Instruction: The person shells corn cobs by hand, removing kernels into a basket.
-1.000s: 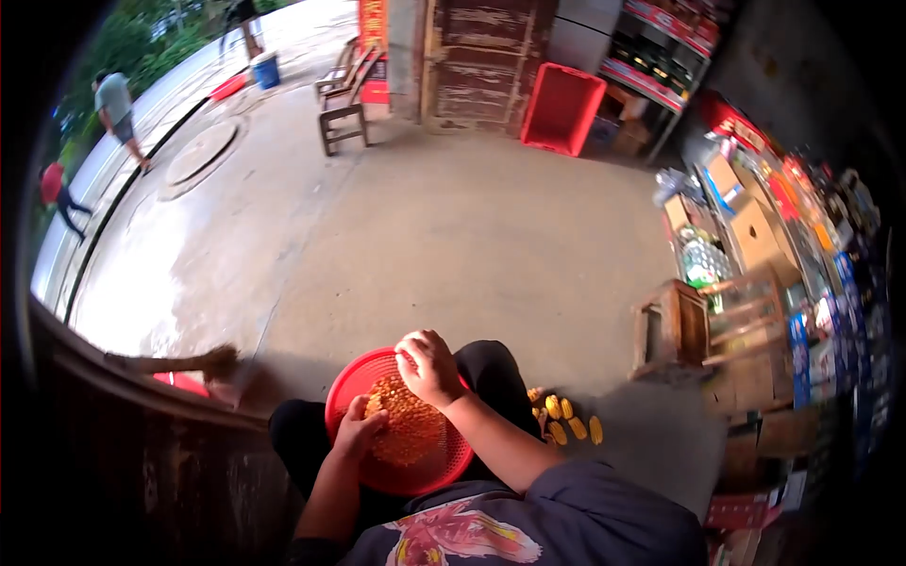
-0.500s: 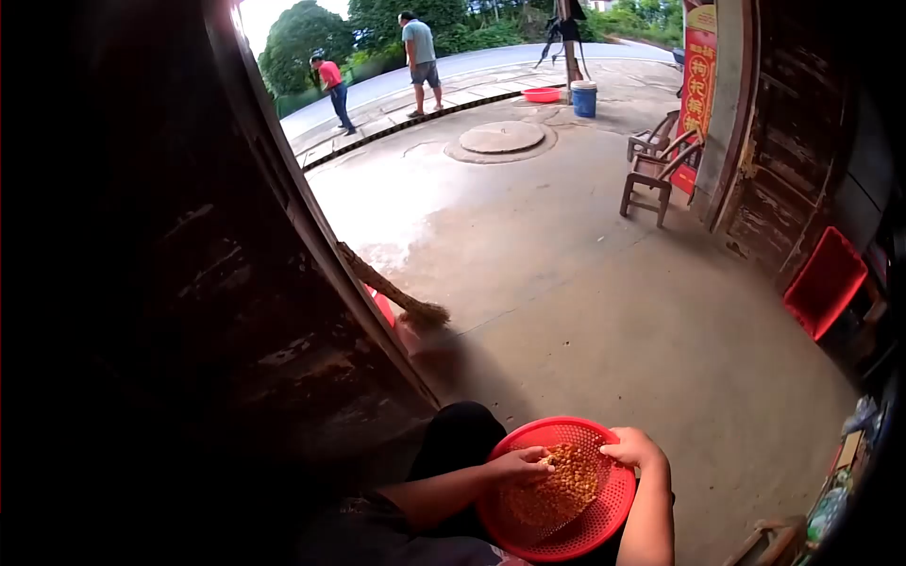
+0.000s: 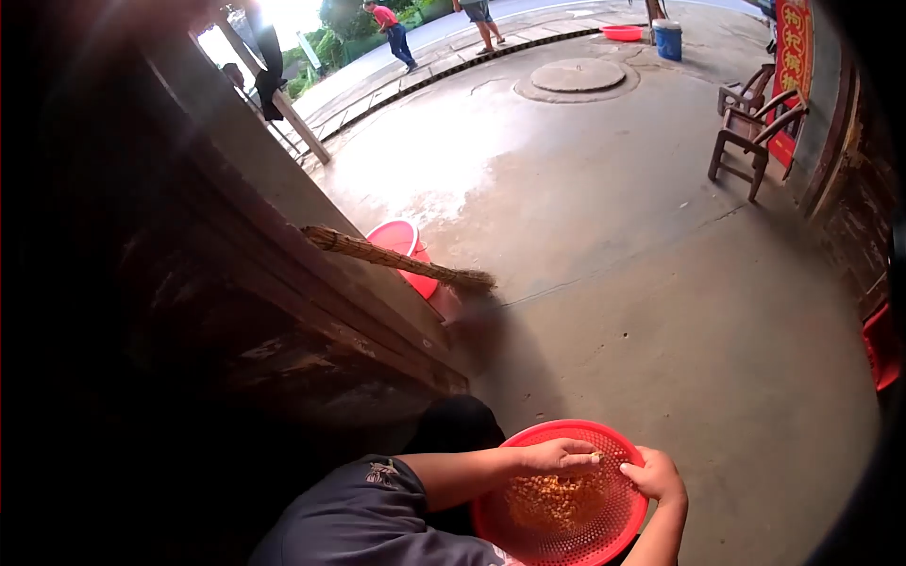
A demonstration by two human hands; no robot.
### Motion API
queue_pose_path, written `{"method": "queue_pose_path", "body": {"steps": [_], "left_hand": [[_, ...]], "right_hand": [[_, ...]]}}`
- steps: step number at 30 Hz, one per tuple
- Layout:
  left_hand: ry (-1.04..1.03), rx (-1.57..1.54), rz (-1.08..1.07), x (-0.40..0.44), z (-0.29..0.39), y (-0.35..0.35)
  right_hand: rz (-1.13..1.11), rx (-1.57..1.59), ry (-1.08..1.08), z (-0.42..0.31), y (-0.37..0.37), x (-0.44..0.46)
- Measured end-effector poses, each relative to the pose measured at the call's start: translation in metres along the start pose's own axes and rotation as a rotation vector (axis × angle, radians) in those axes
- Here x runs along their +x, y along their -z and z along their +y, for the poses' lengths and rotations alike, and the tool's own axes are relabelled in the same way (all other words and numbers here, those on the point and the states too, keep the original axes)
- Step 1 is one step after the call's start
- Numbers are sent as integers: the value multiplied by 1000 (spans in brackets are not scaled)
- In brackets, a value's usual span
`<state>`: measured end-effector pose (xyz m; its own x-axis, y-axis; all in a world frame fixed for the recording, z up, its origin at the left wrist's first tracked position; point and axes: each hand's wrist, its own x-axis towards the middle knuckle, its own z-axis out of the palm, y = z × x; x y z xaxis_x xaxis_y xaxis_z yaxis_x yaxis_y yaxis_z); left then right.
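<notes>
A round red perforated basket (image 3: 618, 514) rests in my lap at the bottom of the view. Yellow-orange corn kernels (image 3: 557, 500) lie inside it. Over the kernels reaches my left hand (image 3: 563, 457), its fingers pressed together; a small pale bit shows at the fingertips, too small to name. The basket's right rim is held by my right hand (image 3: 658, 474), with the thumb on the inside.
A straw broom (image 3: 396, 259) leans by a pink-red bucket (image 3: 396, 238) near the dark door frame. Wooden chairs (image 3: 750, 137) stand at the upper right. Farther off are a blue bucket (image 3: 668, 41), a red basin (image 3: 622, 33) and two people outside.
The view has swung left toward the doorway. My right hand has gone from above the kernels to the basket's right rim. My left hand has moved farther across the basket.
</notes>
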<state>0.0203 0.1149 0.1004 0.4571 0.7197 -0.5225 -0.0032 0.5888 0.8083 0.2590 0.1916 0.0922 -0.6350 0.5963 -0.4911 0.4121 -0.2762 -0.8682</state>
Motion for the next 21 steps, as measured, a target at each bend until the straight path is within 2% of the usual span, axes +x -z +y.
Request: {"method": "queue_pose_path", "body": {"steps": [2,4,6,7,8,10,12,14,16,18,19,20,21], "left_hand": [[23,-103,-28,27,-15,14],[92,-83,-12,41,-14,22],[83,-180,-112,53,-13,30],[152,-113,-94,50,2,31],[134,-16,-103,49,8,33],[164,-8,-97,42,18,28],[223,8,-53,33,14,20],[175,99,-33,17,11,8],[191,188,-74,-5,39,-9],[128,216,-96,-25,51,-30],[170,179,-159,-34,82,-39],[124,237,-166,-46,108,-50],[90,272,-146,-57,128,-63]], "right_hand": [[30,-95,-83,2,13,11],[48,-95,-43,9,17,19],[97,-177,-89,3,26,23],[94,-121,-109,2,28,25],[74,-118,-116,0,28,25],[59,31,-158,-3,24,24],[49,71,-99,7,19,23],[56,92,-117,-4,17,12],[39,158,-145,-20,16,-3],[131,309,-216,-49,16,-31],[168,519,-267,-69,13,-48],[177,368,-206,-88,18,-67],[172,359,-180,-96,20,-84]]}}
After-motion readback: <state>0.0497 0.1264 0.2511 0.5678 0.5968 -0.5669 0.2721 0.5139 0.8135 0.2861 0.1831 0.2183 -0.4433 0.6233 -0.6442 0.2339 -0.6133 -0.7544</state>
